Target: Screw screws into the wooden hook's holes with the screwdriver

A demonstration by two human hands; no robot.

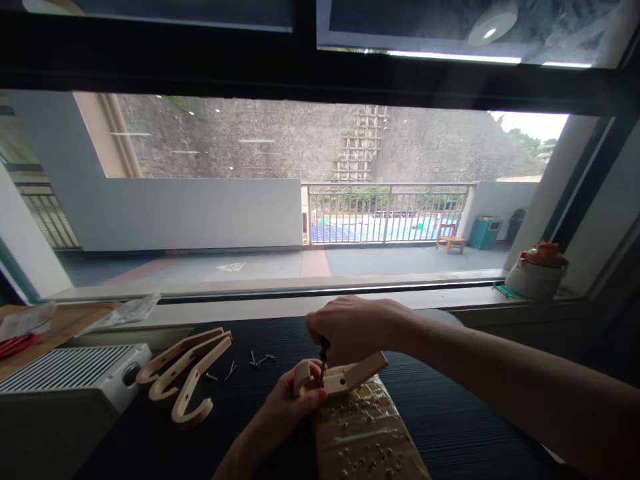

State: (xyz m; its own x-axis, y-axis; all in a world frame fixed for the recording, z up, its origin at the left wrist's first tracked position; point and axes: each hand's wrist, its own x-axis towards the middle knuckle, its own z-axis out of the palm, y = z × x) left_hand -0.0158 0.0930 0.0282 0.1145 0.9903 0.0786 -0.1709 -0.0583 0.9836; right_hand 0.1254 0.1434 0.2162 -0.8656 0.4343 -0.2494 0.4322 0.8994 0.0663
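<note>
My left hand [293, 399] is closed around the curved end of a wooden hook [350, 375], holding it on a plastic-wrapped wooden board [367, 433]. My right hand [350, 328] is a fist around the dark handle of a screwdriver [323, 360], whose tip points down into the hook near one of its holes. Three more wooden hooks [187, 377] lie side by side to the left on the dark table [450, 420]. Loose screws [260, 361] lie between those hooks and my hands.
A white ribbed appliance [70, 373] stands at the left edge. A clear plastic bag [127, 310] lies on the windowsill. A white and orange pot [537, 272] sits on the sill at the right. The window looks onto a balcony with a railing.
</note>
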